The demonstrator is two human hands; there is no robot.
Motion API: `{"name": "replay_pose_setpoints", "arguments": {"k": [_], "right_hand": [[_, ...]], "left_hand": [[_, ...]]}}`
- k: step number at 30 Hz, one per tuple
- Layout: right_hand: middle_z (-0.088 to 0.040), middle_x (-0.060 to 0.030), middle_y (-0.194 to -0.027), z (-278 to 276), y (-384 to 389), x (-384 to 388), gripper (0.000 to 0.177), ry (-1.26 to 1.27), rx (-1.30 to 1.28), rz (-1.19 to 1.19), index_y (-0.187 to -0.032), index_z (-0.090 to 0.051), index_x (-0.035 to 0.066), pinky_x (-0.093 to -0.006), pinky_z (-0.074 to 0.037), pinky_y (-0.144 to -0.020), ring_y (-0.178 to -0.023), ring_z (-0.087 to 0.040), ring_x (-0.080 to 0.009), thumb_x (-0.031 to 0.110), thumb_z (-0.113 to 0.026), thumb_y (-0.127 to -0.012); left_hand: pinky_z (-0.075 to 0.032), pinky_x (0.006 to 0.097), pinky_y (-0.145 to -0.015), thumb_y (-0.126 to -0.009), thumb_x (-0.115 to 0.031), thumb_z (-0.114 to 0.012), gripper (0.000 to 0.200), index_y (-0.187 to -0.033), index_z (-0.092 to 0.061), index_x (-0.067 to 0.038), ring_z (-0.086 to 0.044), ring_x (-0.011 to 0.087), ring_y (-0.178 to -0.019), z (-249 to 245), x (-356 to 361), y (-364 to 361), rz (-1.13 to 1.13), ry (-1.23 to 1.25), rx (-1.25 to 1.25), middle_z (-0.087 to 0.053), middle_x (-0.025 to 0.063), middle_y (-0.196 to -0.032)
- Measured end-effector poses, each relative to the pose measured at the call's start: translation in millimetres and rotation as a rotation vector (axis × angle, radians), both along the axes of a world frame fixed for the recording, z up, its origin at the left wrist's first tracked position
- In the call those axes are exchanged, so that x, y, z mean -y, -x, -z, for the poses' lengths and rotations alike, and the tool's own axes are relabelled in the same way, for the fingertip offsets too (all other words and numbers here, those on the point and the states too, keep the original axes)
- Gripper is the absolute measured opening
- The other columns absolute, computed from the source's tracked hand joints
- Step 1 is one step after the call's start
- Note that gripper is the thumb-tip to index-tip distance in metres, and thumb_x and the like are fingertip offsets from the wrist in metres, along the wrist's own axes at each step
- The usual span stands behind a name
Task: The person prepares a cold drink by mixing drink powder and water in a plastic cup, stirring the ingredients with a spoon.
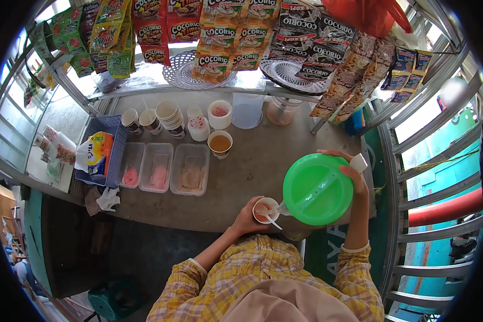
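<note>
My left hand (245,219) is wrapped round a paper cup (264,201) at the counter's front edge. A white plastic spoon (273,221) leans in it, over pinkish-orange contents. My right hand (354,174) grips the handle of a pitcher with a bright green lid (316,188). The pitcher is tilted, its clear spout right at the cup's rim. Behind the cup, to the left, stands another paper cup (220,144) filled with amber liquid.
Three clear plastic tubs (190,189) with pink and brown powder sit left on the counter (236,180), beside a blue basket (118,131). Stacked paper cups (170,118) and a clear jar (283,110) stand behind. Drink sachets (217,45) hang overhead; metal slats (434,236) rise at right.
</note>
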State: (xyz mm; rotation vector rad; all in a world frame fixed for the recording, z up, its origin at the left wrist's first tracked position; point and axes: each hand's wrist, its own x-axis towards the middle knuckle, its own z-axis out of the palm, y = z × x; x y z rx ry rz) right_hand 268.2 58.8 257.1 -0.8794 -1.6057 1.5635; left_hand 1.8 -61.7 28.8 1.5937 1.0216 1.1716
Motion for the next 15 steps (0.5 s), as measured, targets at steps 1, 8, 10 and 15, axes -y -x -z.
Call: {"name": "replay_pose_setpoints", "arguments": {"k": [1, 8, 10, 15], "right_hand": [[-0.056, -0.0193, -0.126, 0, 0, 0, 0.059, 0.002, 0.002, 0.005, -0.123, -0.055, -0.005, -0.0363, -0.044, -0.097, -0.112, -0.057, -0.0257, 0.033, -0.059, -0.078], [-0.055, -0.0199, -0.128, -2, -4, -5, 0.060, 0.000, -0.023, -0.023, -0.124, -0.054, -0.005, -0.0379, -0.043, -0.098, -0.113, -0.056, -0.0273, 0.033, -0.058, -0.078], [-0.055, -0.0200, -0.128, -2, -6, -6, 0.061, 0.026, -0.022, -0.007, -0.124, -0.054, -0.006, -0.0376, -0.043, -0.098, -0.113, -0.056, -0.0272, 0.034, -0.058, -0.078], [-0.055, -0.0201, -0.128, 3, -14, -9, 0.063, 0.021, -0.034, 0.009, -0.123, -0.054, -0.005, -0.0372, -0.044, -0.097, -0.112, -0.057, -0.0273, 0.037, -0.059, -0.077]], "left_hand": [[-0.047, 0.0372, -0.094, -0.057, -0.018, -0.087, 0.090, -0.132, -0.039, -0.007, -0.057, 0.0290, -0.111, 0, -1, 0, 0.000, -0.004, -0.005, -0.052, 0.0138, -0.122], [-0.048, 0.0375, -0.094, -0.057, -0.020, -0.087, 0.090, -0.132, -0.039, -0.007, -0.057, 0.0297, -0.111, 2, 0, 1, -0.017, 0.003, -0.008, -0.054, 0.0145, -0.121], [-0.047, 0.0375, -0.094, -0.058, -0.021, -0.087, 0.089, -0.132, -0.039, -0.006, -0.058, 0.0297, -0.111, 3, -1, 0, -0.007, 0.038, 0.010, -0.056, 0.0148, -0.120], [-0.048, 0.0380, -0.094, -0.058, -0.022, -0.087, 0.091, -0.133, -0.038, -0.006, -0.058, 0.0302, -0.111, 3, -2, -1, 0.020, 0.067, 0.021, -0.057, 0.0157, -0.118]]}}
